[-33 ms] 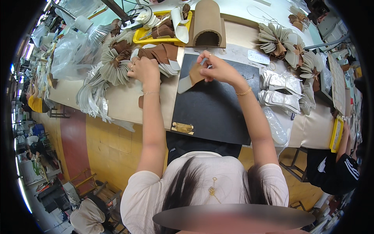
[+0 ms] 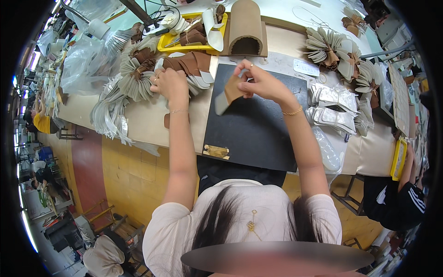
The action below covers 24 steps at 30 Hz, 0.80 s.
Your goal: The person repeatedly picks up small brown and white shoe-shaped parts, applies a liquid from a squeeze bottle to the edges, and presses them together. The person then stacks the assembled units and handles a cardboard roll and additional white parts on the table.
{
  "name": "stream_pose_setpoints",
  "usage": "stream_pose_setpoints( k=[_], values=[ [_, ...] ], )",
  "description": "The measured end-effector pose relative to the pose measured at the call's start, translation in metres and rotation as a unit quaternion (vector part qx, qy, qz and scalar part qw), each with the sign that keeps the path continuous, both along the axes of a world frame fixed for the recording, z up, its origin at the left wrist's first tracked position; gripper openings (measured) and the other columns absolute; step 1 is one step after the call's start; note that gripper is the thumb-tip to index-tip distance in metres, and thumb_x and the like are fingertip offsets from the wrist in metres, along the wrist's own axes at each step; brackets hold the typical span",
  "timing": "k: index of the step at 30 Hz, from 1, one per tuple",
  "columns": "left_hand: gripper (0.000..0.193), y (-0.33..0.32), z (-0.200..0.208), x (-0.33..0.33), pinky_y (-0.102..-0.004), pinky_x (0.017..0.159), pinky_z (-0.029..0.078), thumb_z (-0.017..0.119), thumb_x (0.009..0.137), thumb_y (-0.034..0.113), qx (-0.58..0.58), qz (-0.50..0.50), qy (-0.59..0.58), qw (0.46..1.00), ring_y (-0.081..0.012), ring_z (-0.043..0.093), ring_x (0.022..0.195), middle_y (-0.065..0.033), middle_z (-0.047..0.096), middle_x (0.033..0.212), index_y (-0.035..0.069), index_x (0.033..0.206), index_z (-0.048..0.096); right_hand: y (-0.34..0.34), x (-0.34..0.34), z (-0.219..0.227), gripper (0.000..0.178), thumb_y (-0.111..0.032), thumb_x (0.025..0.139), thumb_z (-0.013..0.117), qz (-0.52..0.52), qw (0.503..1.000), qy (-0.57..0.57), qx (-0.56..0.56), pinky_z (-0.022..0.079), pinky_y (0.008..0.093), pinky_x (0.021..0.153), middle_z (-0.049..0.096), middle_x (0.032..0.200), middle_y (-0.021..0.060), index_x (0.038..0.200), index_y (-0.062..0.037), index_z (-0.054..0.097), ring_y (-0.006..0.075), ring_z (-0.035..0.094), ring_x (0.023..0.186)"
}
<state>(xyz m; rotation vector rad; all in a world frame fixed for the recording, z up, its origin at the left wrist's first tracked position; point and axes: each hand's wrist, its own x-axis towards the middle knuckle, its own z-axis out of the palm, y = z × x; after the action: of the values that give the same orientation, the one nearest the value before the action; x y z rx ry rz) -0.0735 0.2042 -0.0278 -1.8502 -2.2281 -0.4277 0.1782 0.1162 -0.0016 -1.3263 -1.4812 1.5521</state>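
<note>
My right hand (image 2: 260, 83) pinches a small tan leather piece (image 2: 228, 94) with a pale grey underside and holds it just above the far left corner of a black board (image 2: 258, 134). My left hand (image 2: 168, 85) lies to the left of the board. Its fingers curl onto a pile of brown and white cut pieces (image 2: 189, 64) on the beige table (image 2: 152, 115). The fingertips are hidden among the pieces. A brass clip (image 2: 217, 151) sits on the board's near left corner.
Behind the pile stand a yellow tray (image 2: 168, 46) of brown pieces and tools and a brown arched form (image 2: 244, 25). Fanned bundles (image 2: 330, 48) and silvery pieces (image 2: 332, 111) lie to the right, plastic bags (image 2: 83, 60) to the left. A co-worker's sleeve (image 2: 406, 198) shows at the right.
</note>
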Motion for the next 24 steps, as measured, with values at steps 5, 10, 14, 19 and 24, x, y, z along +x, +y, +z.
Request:
stream_pose_setpoints(
  k=[5, 10, 14, 19, 24],
  values=[
    [0.036, -0.018, -0.003, -0.025, -0.0512, 0.094, 0.03, 0.061, 0.077, 0.031, 0.061, -0.01, -0.102, 0.993, -0.0331, 0.046, 0.112, -0.0118, 0.061, 0.119, 0.002, 0.097, 0.072, -0.046, 0.017, 0.05, 0.023, 0.003, 0.087, 0.053, 0.041, 0.991, 0.029, 0.126, 0.05, 0.0256, 0.073, 0.067, 0.098, 0.0031, 0.106, 0.0009, 0.066, 0.009, 0.06, 0.081],
    [0.022, -0.036, 0.007, -0.061, -0.0422, 0.089, 0.039, 0.065, 0.082, 0.022, 0.169, -0.043, -0.31, 0.935, -0.0275, 0.053, 0.098, -0.0116, 0.061, 0.108, 0.001, 0.088, 0.067, -0.082, 0.012, 0.081, 0.015, 0.001, 0.078, 0.068, 0.005, 0.948, -0.183, 0.258, 0.05, 0.0326, 0.076, 0.064, 0.09, 0.006, 0.092, -0.0039, 0.07, 0.0204, 0.063, 0.083],
    [0.015, -0.059, 0.017, -0.078, -0.0321, 0.082, 0.044, 0.063, 0.088, 0.012, 0.248, -0.096, -0.521, 0.812, -0.0187, 0.055, 0.089, -0.0113, 0.062, 0.1, -0.002, 0.093, 0.062, -0.107, -0.006, 0.092, 0.011, -0.004, 0.074, 0.072, -0.004, 0.84, -0.332, 0.43, 0.046, 0.0359, 0.084, 0.061, 0.098, 0.0076, 0.084, -0.0052, 0.068, 0.0273, 0.06, 0.099],
    [0.02, -0.098, 0.051, -0.086, -0.0256, 0.083, 0.046, 0.053, 0.095, 0.006, 0.233, -0.174, -0.576, 0.764, -0.0121, 0.058, 0.092, -0.0109, 0.062, 0.106, -0.007, 0.11, 0.054, -0.099, -0.01, 0.093, 0.011, -0.011, 0.083, 0.065, 0.141, 0.942, -0.241, 0.188, 0.052, 0.0368, 0.07, 0.069, 0.088, 0.0108, 0.093, -0.0065, 0.065, 0.0305, 0.067, 0.082],
    [0.026, -0.133, 0.076, -0.055, -0.0289, 0.088, 0.047, 0.053, 0.098, 0.011, 0.118, -0.234, -0.642, 0.72, -0.0138, 0.058, 0.099, -0.0105, 0.06, 0.113, -0.002, 0.12, 0.051, -0.078, 0.016, 0.096, 0.014, -0.009, 0.085, 0.062, 0.151, 0.922, -0.275, 0.229, 0.051, 0.0371, 0.071, 0.069, 0.09, 0.0114, 0.098, -0.0042, 0.066, 0.032, 0.066, 0.082]
  ],
)
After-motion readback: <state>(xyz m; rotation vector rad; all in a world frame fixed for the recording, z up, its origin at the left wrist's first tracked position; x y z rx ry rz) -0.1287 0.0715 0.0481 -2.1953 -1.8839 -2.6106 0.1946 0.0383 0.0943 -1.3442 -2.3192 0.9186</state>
